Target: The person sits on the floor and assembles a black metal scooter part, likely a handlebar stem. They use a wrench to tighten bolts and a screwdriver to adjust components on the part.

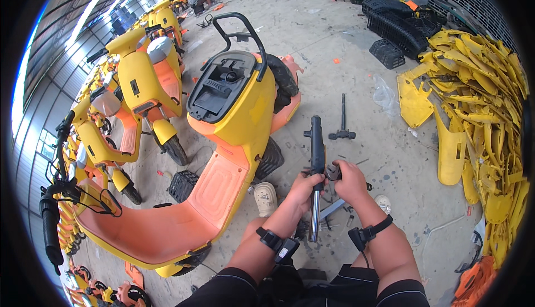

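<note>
My left hand (304, 189) is wrapped round a front fork leg (317, 148), gripping it near where the black upper casting meets the shiny chrome tube. The leg stands almost lengthwise in front of me, chrome end toward my body. Close by on its right, my right hand (351, 181) is closed on a small dark metal piece (334, 172) beside the casting. Fingers cover much of that piece, so its kind is unclear. On the floor just beyond lies a black fork stem (343, 118) with a crosspiece at its near end.
A yellow-and-orange scooter body (234, 134) stands at my left, with more scooters (147, 84) behind it. Yellow panels (473, 95) are heaped at the right. Black plastic baskets (390, 28) lie at the far right. A flat metal bar (332, 209) and small parts lie under my hands.
</note>
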### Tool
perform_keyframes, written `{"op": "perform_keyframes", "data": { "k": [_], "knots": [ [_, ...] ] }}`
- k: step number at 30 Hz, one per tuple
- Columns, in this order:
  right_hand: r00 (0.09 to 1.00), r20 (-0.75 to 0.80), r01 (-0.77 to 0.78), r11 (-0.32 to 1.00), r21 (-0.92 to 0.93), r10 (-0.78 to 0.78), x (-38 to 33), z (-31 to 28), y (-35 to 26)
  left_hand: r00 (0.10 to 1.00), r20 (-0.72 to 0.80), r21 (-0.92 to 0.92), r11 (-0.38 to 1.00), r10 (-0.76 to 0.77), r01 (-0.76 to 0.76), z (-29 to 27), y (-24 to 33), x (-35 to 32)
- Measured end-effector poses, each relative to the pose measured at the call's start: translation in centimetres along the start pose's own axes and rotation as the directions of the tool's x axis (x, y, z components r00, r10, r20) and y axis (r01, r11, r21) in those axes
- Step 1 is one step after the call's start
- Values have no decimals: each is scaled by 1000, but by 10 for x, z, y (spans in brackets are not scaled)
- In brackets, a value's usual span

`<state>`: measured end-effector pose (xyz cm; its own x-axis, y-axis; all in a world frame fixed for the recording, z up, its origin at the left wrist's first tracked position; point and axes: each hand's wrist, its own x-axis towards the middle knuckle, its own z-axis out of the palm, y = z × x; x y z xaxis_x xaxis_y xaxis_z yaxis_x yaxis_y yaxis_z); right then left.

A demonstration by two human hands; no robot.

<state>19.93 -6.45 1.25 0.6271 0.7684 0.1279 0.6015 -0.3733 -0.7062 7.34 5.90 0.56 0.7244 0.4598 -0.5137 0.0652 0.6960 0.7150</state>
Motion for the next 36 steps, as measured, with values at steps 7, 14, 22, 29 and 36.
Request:
{"op": "perform_keyframes", "data": {
  "k": [7,14,22,29,36],
  "knots": [
    [1000,-7,-15,1000,-17,15,11,-8,4,1000,22,18,1000,8,-8,12,3,9],
    [1000,-3,-17,1000,2,17,17,-14,4,999,1,71,997,38,-38,22,3,14],
    [989,-70,126,991,-36,-128,28,-14,9,996,25,-74,993,-90,92,11,7,27],
    [965,-16,252,946,-203,-261,21,-8,11,965,10,-282,925,-261,253,3,1,26],
    [968,69,250,922,-295,-240,6,19,23,930,-41,-424,849,-365,314,-5,-18,30]
  ]
}}
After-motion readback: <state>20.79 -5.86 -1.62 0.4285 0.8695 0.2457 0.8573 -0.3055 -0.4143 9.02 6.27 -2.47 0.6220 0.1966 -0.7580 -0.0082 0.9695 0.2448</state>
